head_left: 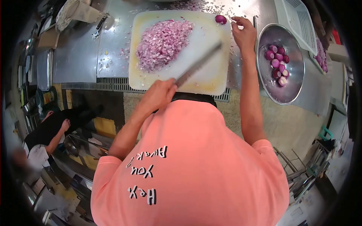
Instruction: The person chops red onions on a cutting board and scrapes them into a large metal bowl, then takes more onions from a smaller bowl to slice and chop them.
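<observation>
Over the cutting board point(211, 81), knife point(198, 66) — blade angled up-right — in left hand point(160, 94)

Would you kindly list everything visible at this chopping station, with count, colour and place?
cutting board: one, white, centre of the steel counter
chopped onion pile: one, pink-purple, on the board's far left part
peeled onion: one, purple, far right corner of the board
metal bowl: one, silver, right of the board
peeled onions in bowl: several, purple
plastic basket: one, white, beyond the bowl
steel counter: one, grey, strewn with onion bits
other person: one, lower left
knife: one, dark blade, across the board
left hand: grips the knife handle
right hand: beside the peeled onion, fingers curled
</observation>
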Demonstrator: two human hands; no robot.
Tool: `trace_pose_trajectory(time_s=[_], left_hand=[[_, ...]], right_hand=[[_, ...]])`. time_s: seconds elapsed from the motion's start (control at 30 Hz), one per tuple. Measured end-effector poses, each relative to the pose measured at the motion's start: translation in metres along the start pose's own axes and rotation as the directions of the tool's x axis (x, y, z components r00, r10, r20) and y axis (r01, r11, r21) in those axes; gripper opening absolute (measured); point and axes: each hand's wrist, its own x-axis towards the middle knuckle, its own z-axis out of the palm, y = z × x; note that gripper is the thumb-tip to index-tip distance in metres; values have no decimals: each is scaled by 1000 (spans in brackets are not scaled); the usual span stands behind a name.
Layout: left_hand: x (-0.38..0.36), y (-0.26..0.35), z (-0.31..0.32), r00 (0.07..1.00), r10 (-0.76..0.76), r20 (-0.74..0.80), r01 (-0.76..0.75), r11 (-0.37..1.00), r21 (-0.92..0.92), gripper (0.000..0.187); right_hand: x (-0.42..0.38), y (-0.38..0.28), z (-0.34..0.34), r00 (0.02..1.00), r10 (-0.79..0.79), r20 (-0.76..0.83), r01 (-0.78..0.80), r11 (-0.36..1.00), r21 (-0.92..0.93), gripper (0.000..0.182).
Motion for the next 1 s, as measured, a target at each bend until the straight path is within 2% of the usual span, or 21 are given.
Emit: trace_pose_trajectory(time_s=[0.03, 0.07, 0.13, 0.2, 0.27, 0.3, 0.33, 0.4, 0.43, 0.47, 0.53, 0.6, 0.67, 0.73, 0.83, 1.0], left_hand=[[-3, -2, 1, 988, 95, 122, -93, 995, -23, 21], [-4, -9, 2, 989, 91, 116, -89, 996, -24, 21], [-4, -37, 3, 970, 148, 195, -149, 989, -11, 20], [0, -58, -8, 975, 142, 173, -143, 990, -6, 22], [4, -66, -19, 994, -100, 43, 103, 993, -52, 23], [4, -62, -24, 992, -119, -52, 117, 993, -29, 25], [2, -53, -30, 991, -119, -54, 118, 993, -31, 25], [0, -33, -33, 969, -148, -198, 141, 989, -48, 26], [3, -29, -25, 970, -148, -195, 140, 989, -56, 26], [5, -24, -15, 965, -123, -231, 108, 991, -73, 25], [17, -18, 2, 956, -103, -276, 81, 993, -88, 24], [40, -15, 16, 971, -4, -239, 4, 1000, 1, 23], [34, 7, -1, 973, -5, -232, -4, 999, -38, 21], [25, 20, -10, 973, -65, -222, 61, 998, -27, 20], [32, 10, 10, 956, 5, -294, -16, 999, -35, 21], [35, 12, 4, 976, 0, -217, -13, 998, -60, 22]], right_hand=[[7, 2, 3, 997, 54, 54, -54, 999, -11, 23], [14, 7, 11, 997, 48, 57, -48, 999, -7, 23], [27, 19, 28, 986, -7, 165, 20, 997, -76, 25], [31, 21, 40, 985, -36, 171, 42, 999, -30, 24], [31, 20, 48, 928, 89, 361, -87, 996, -24, 22], [27, 19, 50, 947, 25, 321, -8, 998, -56, 20], [22, 14, 50, 946, 22, 322, -5, 998, -55, 20], [6, 1, 45, 894, 101, 437, -116, 993, 8, 21], [-7, -16, 37, 907, 25, 420, -21, 1000, -14, 17], [-20, -29, 33, 905, 21, 424, -16, 1000, -17, 17], [-45, -49, 33, 842, 27, 538, -82, 993, 79, 15], [-65, -67, 35, 850, -17, 527, -38, 995, 94, 15], [-73, -80, 35, 861, -56, 506, 4, 995, 102, 15], [-76, -90, 32, 842, -100, 530, 89, 995, 46, 16], [-75, -90, 36, 847, -93, 524, 92, 995, 27, 15], [-79, -90, 33, 865, -135, 484, 110, 991, 80, 13]])
